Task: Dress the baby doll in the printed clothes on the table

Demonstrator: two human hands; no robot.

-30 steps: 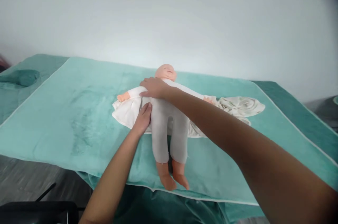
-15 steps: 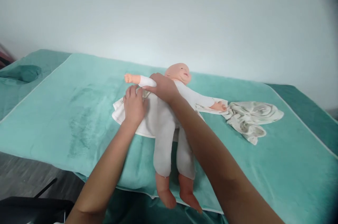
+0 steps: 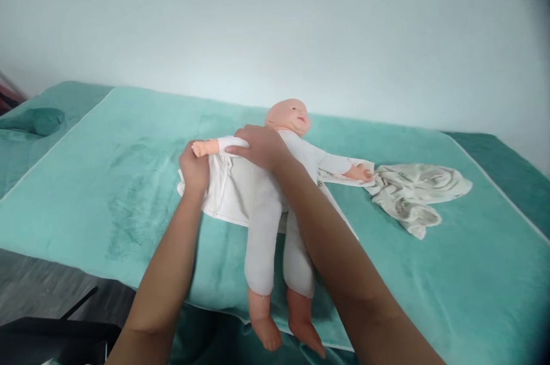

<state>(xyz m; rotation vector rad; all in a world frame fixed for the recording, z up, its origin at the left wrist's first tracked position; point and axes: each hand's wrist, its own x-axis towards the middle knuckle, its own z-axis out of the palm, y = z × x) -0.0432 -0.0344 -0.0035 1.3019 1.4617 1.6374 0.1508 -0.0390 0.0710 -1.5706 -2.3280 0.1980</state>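
A baby doll point(image 3: 263, 239) with a white cloth body lies on its back, its head point(image 3: 287, 115) toward the wall. Under it a white baby shirt point(image 3: 232, 193) is spread open. My right hand point(image 3: 263, 146) is closed around the doll's upper arm point(image 3: 232, 142) on the left side. At that arm's end, my left hand point(image 3: 195, 169) is closed on the shirt's cloth just beneath the doll's fist point(image 3: 205, 148); its fingertips are partly hidden. The doll's other arm point(image 3: 333, 163) stretches right over the patterned sleeve of the shirt.
A crumpled pale patterned cloth garment point(image 3: 415, 190) lies to the right of the doll. All of this rests on a green-covered bed point(image 3: 107, 181) against a white wall point(image 3: 275, 27). A black object point(image 3: 55, 339) stands at the lower left, beside grey flooring.
My left hand has moved left and closed, drawing the shirt's side out. The doll's arm has shifted slightly left and down, with my right hand still around it.
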